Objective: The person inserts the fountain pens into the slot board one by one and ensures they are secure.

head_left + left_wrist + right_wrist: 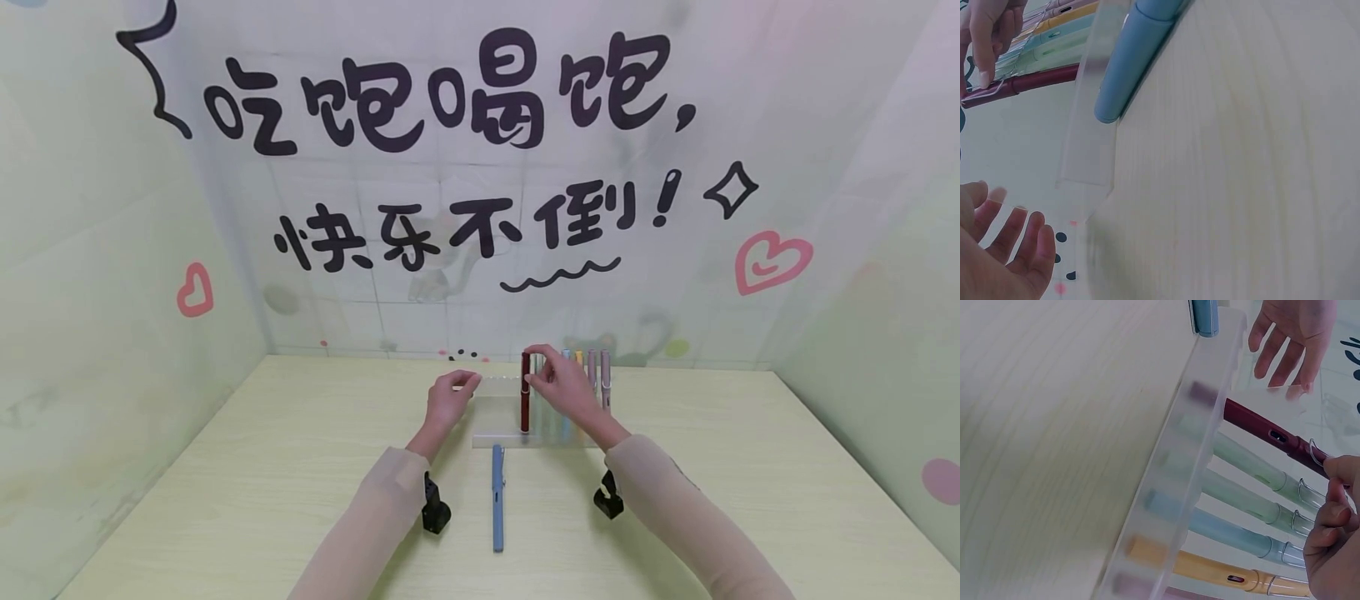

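A clear pen stand (491, 441) stands upright on the table, with several pens side by side in its right part. My left hand (450, 402) pinches the stand's upper left edge between thumb and fingers. My right hand (568, 385) pinches a dark red fountain pen (525, 414) near its capped top. That pen stands upright in the stand, leftmost in the row, its lower end behind the frosted front lip (1175, 440). Beside it are light green pens (1244, 494), a light blue pen (1229, 530), a yellow pen (1210, 567) and purple pens (606, 367).
A blue fountain pen (498, 508) lies on the pale wooden table (300, 500) in front of the stand, its far end close to the lip. A printed backdrop (450, 317) rises behind the table. Black wrist cameras (435, 508) hang below both sleeves.
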### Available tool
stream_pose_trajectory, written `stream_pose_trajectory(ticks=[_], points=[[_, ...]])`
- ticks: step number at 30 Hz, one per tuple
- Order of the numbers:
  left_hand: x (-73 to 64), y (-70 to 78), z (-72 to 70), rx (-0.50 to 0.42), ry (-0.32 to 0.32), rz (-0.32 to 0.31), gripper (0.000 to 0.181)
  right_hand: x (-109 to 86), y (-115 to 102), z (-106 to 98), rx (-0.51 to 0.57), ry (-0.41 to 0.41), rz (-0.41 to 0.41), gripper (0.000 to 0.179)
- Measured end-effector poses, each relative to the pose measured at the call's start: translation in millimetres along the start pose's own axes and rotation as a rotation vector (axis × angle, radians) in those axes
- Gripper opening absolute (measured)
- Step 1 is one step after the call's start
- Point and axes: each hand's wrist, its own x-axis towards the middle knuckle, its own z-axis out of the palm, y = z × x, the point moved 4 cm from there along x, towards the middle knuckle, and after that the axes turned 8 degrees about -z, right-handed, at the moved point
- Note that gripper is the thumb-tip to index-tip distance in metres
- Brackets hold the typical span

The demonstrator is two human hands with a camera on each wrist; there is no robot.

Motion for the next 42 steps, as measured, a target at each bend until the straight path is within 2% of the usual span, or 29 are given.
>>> stream_pose_trajectory(ticks=[7,18,42], points=[[-0.2,0.3,-0.1,0.0,-0.001,0.006,0.024,2.6,4.6,2.2,-0.053,-0.042,-0.008,0.039],[0.7,-0.1,0.3,0.007,0.001,-0.001,0.024,4.4,7.1,6.1,-0.108,-0.08,0.036,0.042],[-0.5,-0.4,0.0,0.013,-0.001,0.007,0.026,4.6,9.0,7.0,-0.113,-0.093,0.084,0.046]])
